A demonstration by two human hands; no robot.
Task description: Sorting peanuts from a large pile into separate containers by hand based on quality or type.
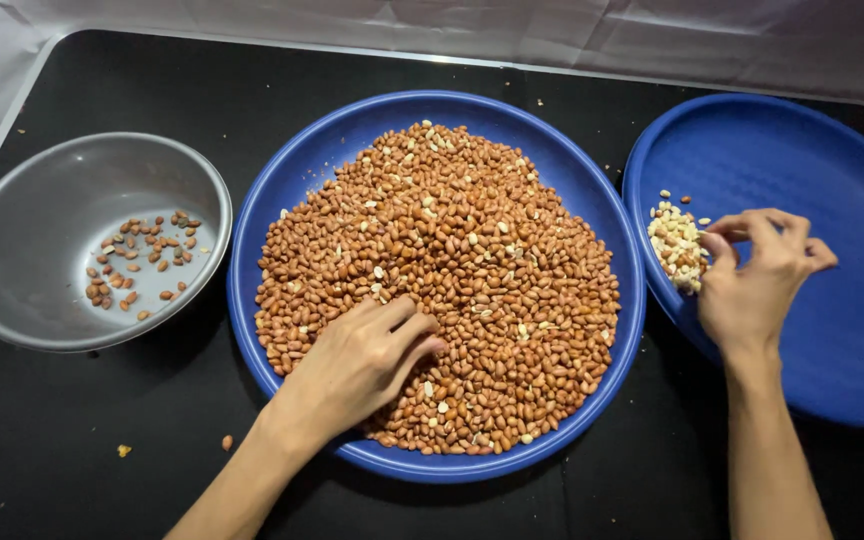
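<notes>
Left hand [367, 360] rests flat, fingers spread, on red-skinned peanuts [452, 260] in the round blue plastic tray [282, 190] at bench centre. Right hand [752, 280], fingers pinched, grip contents unclear, hovers over pale skinless peanuts [677, 245] in the second blue tray [832, 170], right edge.

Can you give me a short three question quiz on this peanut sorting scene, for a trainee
1. True or false: the left hand rests on the heap of red-skinned peanuts in the middle blue tray.
2. Which container holds the small pile of pale, skinless peanuts? A the metal bowl; B the right blue tray; C the middle blue tray.
3. Fill in: the right hand is beside the pale pile, at the right tray's ____ edge.

Key
1. True.
2. B; the metal bowl holds only a few red-skinned peanuts.
3. Left, as seen in the picture.
</notes>
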